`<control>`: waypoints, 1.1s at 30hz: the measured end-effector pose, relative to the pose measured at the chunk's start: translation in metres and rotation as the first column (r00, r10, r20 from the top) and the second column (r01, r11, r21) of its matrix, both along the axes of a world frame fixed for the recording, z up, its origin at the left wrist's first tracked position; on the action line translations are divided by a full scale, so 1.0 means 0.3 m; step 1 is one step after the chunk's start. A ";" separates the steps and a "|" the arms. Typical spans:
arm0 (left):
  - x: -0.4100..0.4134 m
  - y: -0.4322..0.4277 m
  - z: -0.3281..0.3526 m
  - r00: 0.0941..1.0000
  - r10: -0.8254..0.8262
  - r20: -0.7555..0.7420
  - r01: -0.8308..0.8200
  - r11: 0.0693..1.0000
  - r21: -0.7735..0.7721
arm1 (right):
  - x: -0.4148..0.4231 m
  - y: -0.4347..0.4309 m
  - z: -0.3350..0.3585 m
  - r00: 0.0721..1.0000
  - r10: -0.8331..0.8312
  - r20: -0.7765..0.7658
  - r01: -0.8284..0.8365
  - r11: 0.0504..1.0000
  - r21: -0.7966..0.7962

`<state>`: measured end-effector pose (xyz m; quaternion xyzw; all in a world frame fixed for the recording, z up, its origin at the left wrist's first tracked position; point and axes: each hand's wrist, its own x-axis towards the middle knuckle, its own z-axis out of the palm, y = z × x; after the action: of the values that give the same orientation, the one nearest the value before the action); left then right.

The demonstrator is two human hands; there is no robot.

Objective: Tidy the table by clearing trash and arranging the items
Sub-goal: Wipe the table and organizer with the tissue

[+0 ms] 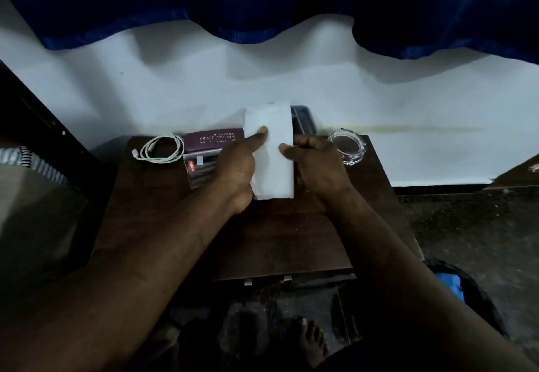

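Observation:
A folded white sheet of paper (272,161) is held upright over the small dark wooden table (262,234). My left hand (236,167) grips its left edge, thumb pressed on the front. My right hand (315,164) pinches its right edge with the thumb on the front. Behind the left hand lie a purple spectacle case (213,138) and a clear Cello pen pack (198,170), partly hidden. A dark tray (303,118) shows behind the paper.
A coiled white cable (160,150) lies at the table's back left. A clear glass dish (348,145) sits at the back right. A white wall and blue curtain stand behind. A dark bin with a blue item (455,287) is on the floor, right.

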<state>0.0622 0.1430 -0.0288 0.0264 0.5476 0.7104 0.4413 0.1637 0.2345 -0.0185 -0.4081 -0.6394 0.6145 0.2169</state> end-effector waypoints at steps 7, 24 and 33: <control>-0.019 0.002 0.004 0.976 -0.102 -0.194 0.105 0.995 0.003 | 0.004 -0.001 0.007 0.998 -0.018 0.063 0.001 0.962 0.272; -0.003 0.002 -0.117 0.706 -0.255 -0.660 0.015 0.938 -0.346 | 0.042 0.029 -0.111 0.963 -0.008 0.270 -0.105 0.910 0.400; -0.070 0.070 -0.055 0.723 -0.127 -0.679 0.010 0.985 -0.174 | -0.016 0.132 0.003 0.989 -0.124 -0.078 0.137 0.972 0.190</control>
<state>0.0411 0.1639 -0.0453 0.2728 0.7250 0.5875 0.2340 0.1589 0.2739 -0.0175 -0.4059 -0.6607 0.5464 0.3164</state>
